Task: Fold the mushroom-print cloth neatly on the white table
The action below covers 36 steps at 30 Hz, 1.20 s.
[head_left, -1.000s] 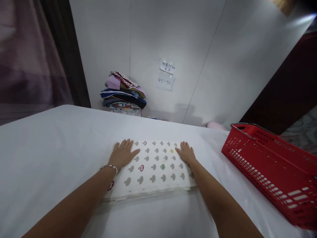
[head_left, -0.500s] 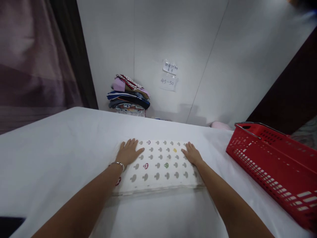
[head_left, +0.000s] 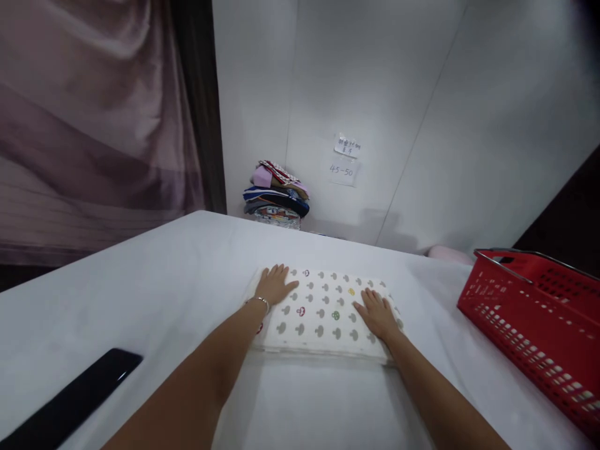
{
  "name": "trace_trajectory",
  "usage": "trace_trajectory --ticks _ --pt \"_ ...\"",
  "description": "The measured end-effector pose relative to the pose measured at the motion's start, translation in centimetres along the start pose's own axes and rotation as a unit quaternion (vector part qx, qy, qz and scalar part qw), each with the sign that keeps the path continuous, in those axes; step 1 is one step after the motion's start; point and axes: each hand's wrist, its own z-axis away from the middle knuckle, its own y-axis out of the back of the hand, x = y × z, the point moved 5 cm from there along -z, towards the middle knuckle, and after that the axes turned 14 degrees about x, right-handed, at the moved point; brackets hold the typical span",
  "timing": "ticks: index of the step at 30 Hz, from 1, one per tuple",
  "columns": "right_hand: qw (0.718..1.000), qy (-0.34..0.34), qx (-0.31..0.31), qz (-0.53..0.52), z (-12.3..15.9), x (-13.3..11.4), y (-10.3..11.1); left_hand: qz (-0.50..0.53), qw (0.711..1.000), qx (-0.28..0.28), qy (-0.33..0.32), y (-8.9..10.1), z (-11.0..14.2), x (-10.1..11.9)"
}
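Observation:
A folded white cloth (head_left: pixel 323 315) with rows of grey mushrooms and a few coloured ones lies flat before me, its folded layers showing along the near edge. My left hand (head_left: pixel 274 284) rests palm down on its far left part, fingers spread, a bracelet on the wrist. Toward the right side, my right hand (head_left: pixel 377 314) presses flat on the same cloth with its fingers apart. Neither hand grips the fabric.
The cloth lies on a white-covered table (head_left: pixel 187 281). A red basket (head_left: pixel 534 325) with wire handles stands at the right. At lower left is a flat black object (head_left: pixel 79 397). Stacked folded clothes (head_left: pixel 276 194) sit beyond the far edge, below paper labels (head_left: pixel 344 169) on the wall.
My view has turned left, so the scene sits farther right and more of the black object shows. My right hand has slid nearer to me on the cloth; my left stays at the far left.

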Motion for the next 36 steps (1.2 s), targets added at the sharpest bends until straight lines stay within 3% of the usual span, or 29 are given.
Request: trace_trajectory --ticks 5,10,13,17,21,25,30,36 --pt "1.000 -0.002 0.006 0.005 -0.1 0.0 0.5 0.013 0.999 -0.022 0.031 1.9 1.2 0.3" --pt "1.000 0.003 0.000 0.008 -0.3 0.4 0.7 -0.008 1.000 -0.013 0.017 3.4 5.8 -1.0" --pt "1.000 -0.006 -0.010 0.004 -0.4 -0.7 1.2 -0.011 1.000 -0.016 0.020 3.6 7.6 -1.7" --pt "0.999 0.041 0.022 -0.016 0.7 -5.2 1.9 -0.005 0.999 -0.020 0.028 3.4 7.8 -1.7" --pt "0.996 0.086 -0.006 -0.026 2.4 -8.5 1.2 0.020 0.999 -0.011 0.032 3.7 7.3 -1.5" --pt "0.996 0.070 -0.038 -0.036 2.7 -8.6 1.4 0.035 0.998 -0.001 0.052 4.4 7.4 -2.0" --pt "0.994 0.096 -0.016 -0.049 3.5 -9.3 1.6 0.047 0.994 -0.002 0.095 4.7 9.0 -3.3" --pt "0.993 0.089 -0.051 -0.061 3.9 -9.8 1.6 0.089 0.988 -0.005 0.127 5.2 9.7 -4.2"
